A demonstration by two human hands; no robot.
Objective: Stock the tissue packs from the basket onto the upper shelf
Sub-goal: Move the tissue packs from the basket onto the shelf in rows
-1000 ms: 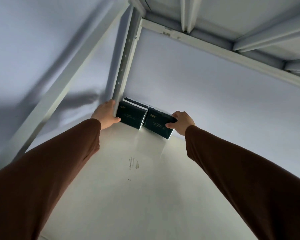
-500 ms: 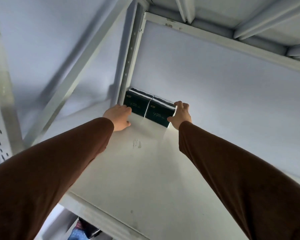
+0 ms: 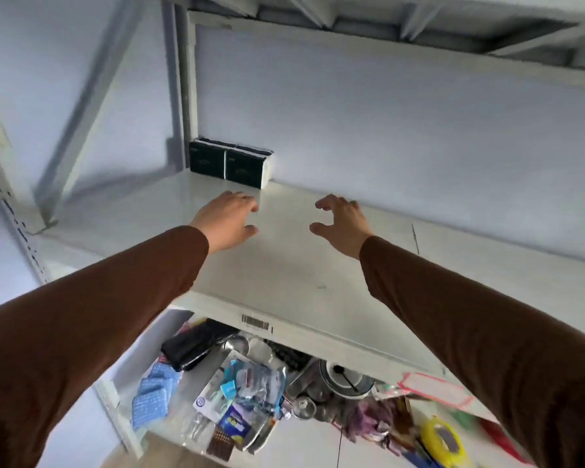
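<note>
Head view: 2 dark green boxy tissue packs (image 3: 230,164) side by side in white metal upper shelf's (image 3: 318,265) back-left corner, just beyond left hand (image 3: 226,220); right hand (image 3: 342,224) farther. Fingers loosely spread, empty.

Pack labels (image 3: 213,161) too small, blurred
</note>
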